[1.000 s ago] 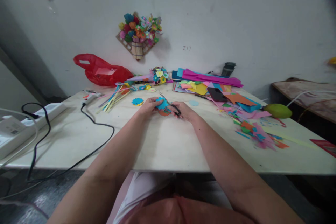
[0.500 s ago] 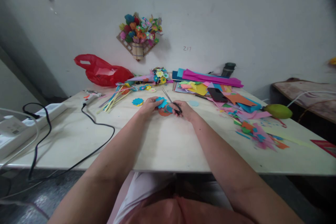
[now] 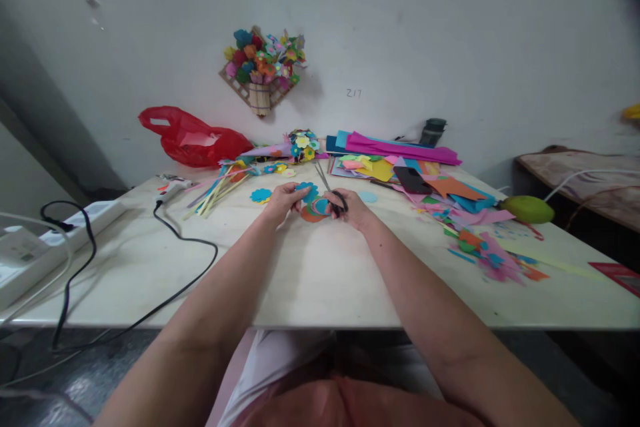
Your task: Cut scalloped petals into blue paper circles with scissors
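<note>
Between thumb and fingers, my left hand [image 3: 286, 203] pinches a blue paper flower [image 3: 309, 191] with a scalloped edge. My right hand [image 3: 354, 208] is closed around the black handles of a pair of scissors [image 3: 324, 179]; the blades point up and away, just right of the flower. Below and between my hands lie round paper pieces [image 3: 314, 217], orange and other colours, partly hidden by my fingers. Another blue paper flower [image 3: 261, 195] rests on the table to the left, with a yellow piece beneath it. A pale blue paper disc [image 3: 369, 197] lies just beyond my right hand.
At the left are a white power strip [image 3: 85, 223], black cable and a glue gun [image 3: 173, 191]. Paper strips [image 3: 213, 195] and a red plastic bag [image 3: 200, 140] lie behind. Coloured paper sheets, a phone [image 3: 413, 180], scraps [image 3: 493, 257] and a green oval object [image 3: 527, 209] fill the right.
The scissor blades have turned slightly right and away from the blue flower. The flower has tilted a little in my left hand. The view has shifted slightly.
</note>
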A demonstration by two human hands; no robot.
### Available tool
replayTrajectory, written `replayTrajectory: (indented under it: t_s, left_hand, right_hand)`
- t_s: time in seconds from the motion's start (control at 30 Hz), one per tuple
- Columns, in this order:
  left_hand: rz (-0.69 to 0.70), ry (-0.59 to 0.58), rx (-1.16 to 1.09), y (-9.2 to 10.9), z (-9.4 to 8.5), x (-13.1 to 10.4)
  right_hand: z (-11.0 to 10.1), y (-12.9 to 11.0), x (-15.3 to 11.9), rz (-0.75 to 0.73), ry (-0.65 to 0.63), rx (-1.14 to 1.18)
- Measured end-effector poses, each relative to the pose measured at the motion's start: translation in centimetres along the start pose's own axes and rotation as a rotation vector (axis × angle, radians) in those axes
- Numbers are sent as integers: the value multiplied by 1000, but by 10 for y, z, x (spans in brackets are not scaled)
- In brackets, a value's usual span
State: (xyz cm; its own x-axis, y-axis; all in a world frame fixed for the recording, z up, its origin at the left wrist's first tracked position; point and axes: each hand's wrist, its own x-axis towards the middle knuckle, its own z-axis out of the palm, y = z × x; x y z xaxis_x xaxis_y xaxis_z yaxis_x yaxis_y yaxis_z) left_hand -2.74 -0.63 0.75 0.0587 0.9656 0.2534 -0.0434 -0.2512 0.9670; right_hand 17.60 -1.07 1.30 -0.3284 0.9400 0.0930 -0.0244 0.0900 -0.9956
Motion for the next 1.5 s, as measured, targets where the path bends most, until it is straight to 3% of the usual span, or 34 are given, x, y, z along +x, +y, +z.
replayTrajectory:
  t_s: [0.43,0.83,1.17,1.37,1.5]
  left_hand:
    - [45,-108,135,4,14,-3]
    - [187,-29,424,-7,15,5]
    - [92,-114,181,-3,14,0]
    - [-45,-27,-136,-6,12,5]
    - [-122,-40,-260,-9,6,11]
  right_hand:
    - [1,-2,4,21,124,121]
    - [1,-2,6,-14,239,185]
    - [6,-9,4,49,327,48]
    - [10,-13,0,42,322,43]
    - [10,-13,-1,41,310,33]
